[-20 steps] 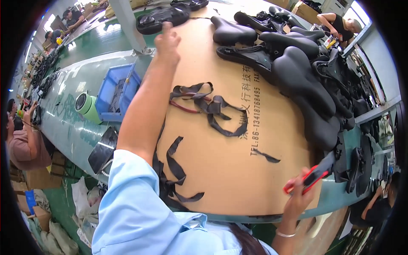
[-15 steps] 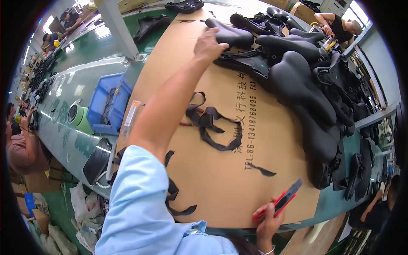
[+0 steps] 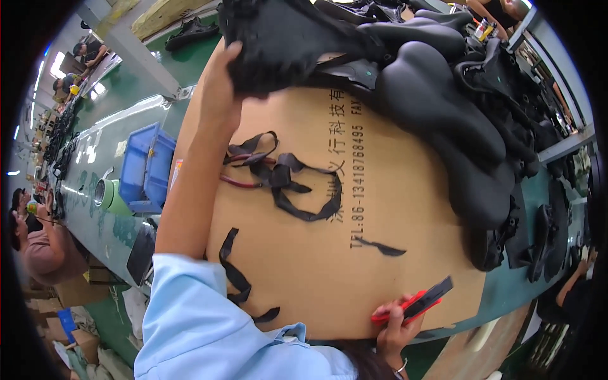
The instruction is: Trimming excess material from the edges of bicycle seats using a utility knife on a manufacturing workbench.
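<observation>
Far edge of cardboard: left hand [image 3: 218, 85] had its fingers closed on a black padded piece [image 3: 278, 35], lifted at the top of the brown cardboard sheet [image 3: 380, 190] covering the worktop [image 3: 107, 234]
Handling: judged light, soft and floppy, with a matte skin unlikely to slip; the near edge where the fingers pinched seemed the sensible hold
Axis: long side ran roughly left to right, sagging toward the pile of black padded pieces [image 3: 443, 120]
Right hand [image 3: 396, 323]: fingers wrapped round a red-handled cutter [image 3: 415, 305], at the near edge of the cardboard sheet
Nearby: black strap offcuts [image 3: 291, 183] mid-sheet; blue bin [image 3: 145, 168] and green tape roll [image 3: 107, 193] to the left
</observation>
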A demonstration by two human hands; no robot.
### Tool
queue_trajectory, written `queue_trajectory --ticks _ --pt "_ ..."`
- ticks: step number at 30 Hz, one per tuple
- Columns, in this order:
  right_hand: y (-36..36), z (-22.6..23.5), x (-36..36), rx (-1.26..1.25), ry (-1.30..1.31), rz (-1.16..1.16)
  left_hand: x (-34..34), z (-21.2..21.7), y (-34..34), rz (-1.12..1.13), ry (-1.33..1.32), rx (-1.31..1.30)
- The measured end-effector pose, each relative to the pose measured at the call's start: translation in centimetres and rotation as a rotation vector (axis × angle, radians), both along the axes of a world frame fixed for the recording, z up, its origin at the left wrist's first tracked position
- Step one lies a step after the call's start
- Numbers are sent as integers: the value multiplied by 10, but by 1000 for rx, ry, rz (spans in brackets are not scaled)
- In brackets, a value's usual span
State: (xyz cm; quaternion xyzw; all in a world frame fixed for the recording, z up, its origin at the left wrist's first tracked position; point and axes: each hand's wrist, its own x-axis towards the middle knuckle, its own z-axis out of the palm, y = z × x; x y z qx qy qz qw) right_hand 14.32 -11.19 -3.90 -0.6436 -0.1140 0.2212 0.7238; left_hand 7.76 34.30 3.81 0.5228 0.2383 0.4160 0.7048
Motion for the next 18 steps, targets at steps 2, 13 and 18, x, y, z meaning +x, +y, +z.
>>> queue_trajectory --ticks 2,13,18 --pt "1 0 3 86 76 -55 -18 -3 -68 105 42 -135" --pt "-12 42 25 -252 -44 45 -117 -20 -186 -387 754 -195" --pt "-11 66 17 -591 -558 272 -69 -2 -233 106 993 1126"
